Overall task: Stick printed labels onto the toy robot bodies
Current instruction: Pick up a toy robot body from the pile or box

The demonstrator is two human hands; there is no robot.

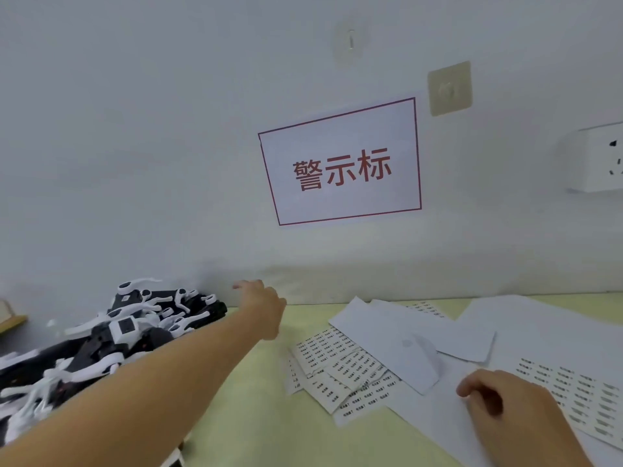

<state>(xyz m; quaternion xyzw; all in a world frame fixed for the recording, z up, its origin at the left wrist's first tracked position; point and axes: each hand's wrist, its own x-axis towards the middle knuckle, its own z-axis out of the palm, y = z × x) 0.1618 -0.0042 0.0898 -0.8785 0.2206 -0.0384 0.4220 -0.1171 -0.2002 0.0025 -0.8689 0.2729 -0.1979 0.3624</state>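
Left hand (264, 303) outstretched (empty); right hand (499, 399) on label sheet (573, 392)

The toy robot bodies (101, 342) are black with white limbs and white housings — a heap of two tones. The bench (256, 416) is pale yellow-green. The label sheets (340, 369) are white, printed with tight rows of small dark text, and plain white backing papers (404, 335) lie among them. The wall sign (340, 163) is white with a dark red border and red characters — set on a pale grey-white wall (135, 129). A beige square plate (449, 88) and a white socket (603, 156) sit on it.
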